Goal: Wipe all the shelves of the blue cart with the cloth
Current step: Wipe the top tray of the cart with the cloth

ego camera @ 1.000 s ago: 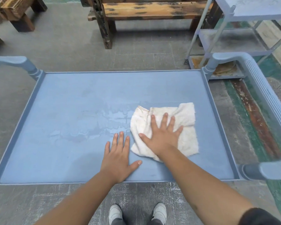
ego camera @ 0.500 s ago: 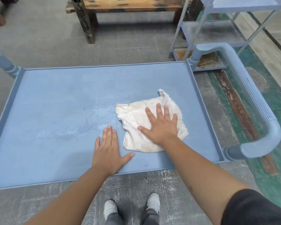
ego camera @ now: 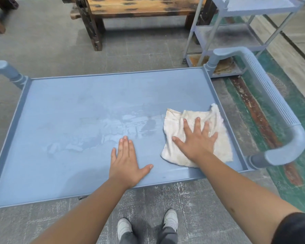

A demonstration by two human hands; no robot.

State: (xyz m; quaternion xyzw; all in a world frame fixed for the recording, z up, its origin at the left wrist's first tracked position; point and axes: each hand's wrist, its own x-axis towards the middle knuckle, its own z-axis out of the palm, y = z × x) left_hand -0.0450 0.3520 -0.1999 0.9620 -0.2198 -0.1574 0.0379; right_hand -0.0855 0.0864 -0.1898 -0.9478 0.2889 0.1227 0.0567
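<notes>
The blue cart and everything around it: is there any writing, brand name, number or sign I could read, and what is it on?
None: no readable text shows anywhere in the head view.
Blue cart: top shelf bare of labels, only wet streaks.
Cloth under the right hand: plain, no tag visible.
Grey shelf cart and wooden bench: no marks that read as letters.
Shoes: no logo legible.

The blue cart's (ego camera: 63, 103) top shelf is showing wet streaks at centre; the crumpled off-white cloth (ego camera: 218, 138) is lying flat toward four o'clock.
</notes>
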